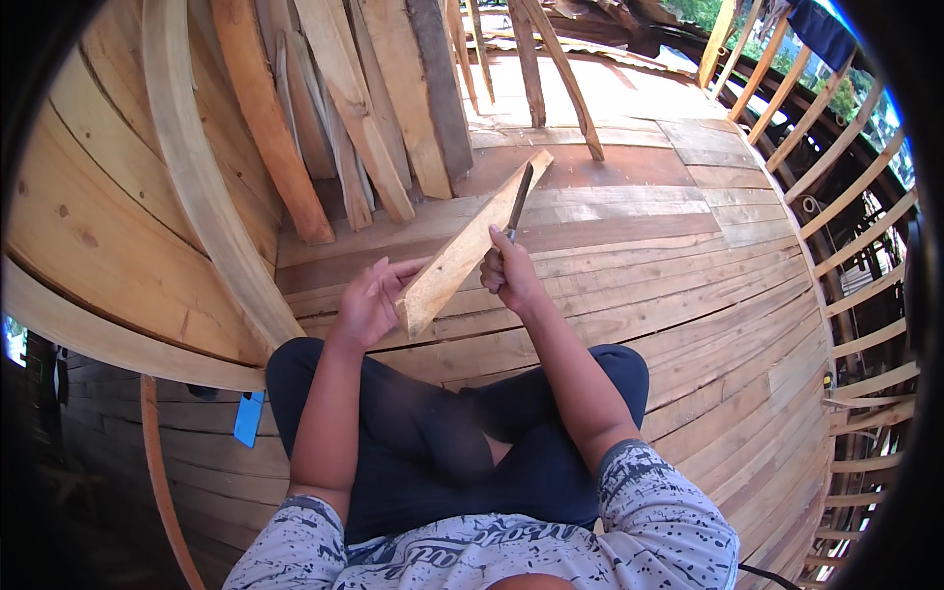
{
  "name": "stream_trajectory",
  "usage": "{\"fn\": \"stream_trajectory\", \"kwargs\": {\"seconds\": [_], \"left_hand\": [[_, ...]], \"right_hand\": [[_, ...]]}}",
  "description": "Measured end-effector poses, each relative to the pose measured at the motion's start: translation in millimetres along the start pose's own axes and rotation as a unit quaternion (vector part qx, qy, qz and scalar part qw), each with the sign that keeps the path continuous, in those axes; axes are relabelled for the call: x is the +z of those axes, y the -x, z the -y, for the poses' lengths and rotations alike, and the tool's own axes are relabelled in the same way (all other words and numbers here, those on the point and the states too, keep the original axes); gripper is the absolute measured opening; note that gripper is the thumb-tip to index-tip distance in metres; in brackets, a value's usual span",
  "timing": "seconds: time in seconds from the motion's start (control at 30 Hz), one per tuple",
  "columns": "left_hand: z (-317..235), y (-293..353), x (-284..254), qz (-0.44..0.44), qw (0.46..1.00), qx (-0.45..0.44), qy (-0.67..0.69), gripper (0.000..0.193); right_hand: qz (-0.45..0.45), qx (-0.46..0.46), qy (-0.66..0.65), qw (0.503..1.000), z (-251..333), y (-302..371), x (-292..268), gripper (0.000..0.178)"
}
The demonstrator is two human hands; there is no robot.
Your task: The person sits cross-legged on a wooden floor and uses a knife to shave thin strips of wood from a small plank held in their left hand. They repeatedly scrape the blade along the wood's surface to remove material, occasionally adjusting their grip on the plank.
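A pale, sawn piece of wood (457,258) slants away from me, its near end by my left hand and its far end up to the right. My left hand (368,301) has its fingers stretched out toward the wood's left side; the fingertips meet or pass behind its edge, and I cannot tell how firmly they bear on it. My right hand (509,271) is closed around the handle of a knife (521,202). The knife's narrow dark blade points away from me, along the wood's right edge. Right thumb and wood lie close together.
I sit cross-legged on a plank floor (728,285). Curved timbers (187,167) and leaning boards (408,93) stand at left and ahead. Two thin props (531,74) rise at the back. Slatted ribs (855,265) line the right. A blue flat object (249,419) lies left of my knee.
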State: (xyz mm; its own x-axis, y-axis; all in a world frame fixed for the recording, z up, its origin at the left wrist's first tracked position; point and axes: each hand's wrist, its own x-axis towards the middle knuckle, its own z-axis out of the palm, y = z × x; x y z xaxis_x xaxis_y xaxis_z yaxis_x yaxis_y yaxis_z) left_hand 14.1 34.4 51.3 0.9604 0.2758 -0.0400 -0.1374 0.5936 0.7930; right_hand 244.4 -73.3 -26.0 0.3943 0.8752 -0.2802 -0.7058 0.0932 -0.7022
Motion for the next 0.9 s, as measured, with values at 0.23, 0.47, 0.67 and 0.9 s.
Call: {"fn": "stream_trajectory", "kwargs": {"seconds": [0.23,0.47,0.67,0.9], "left_hand": [[-0.1,-2.9,20.7,-0.010,0.916,0.136,-0.377,0.114],[-2.5,-13.4,40.9,-0.041,0.684,0.450,-0.573,0.063],[-15.7,-52.3,25.2,-0.126,0.794,0.534,-0.262,0.016],[-26.6,-55.7,4.1,-0.047,0.789,0.562,-0.244,0.018]], "right_hand": [[-0.009,-0.012,-0.053,0.998,11.6,5.2,7.4,0.047],[-0.011,0.025,-0.016,0.999,8.5,18.1,23.6,0.049],[0.044,0.018,0.038,0.998,22.7,11.8,28.6,0.032],[-0.005,-0.064,0.156,0.986,3.7,-8.8,2.7,0.032]]}}
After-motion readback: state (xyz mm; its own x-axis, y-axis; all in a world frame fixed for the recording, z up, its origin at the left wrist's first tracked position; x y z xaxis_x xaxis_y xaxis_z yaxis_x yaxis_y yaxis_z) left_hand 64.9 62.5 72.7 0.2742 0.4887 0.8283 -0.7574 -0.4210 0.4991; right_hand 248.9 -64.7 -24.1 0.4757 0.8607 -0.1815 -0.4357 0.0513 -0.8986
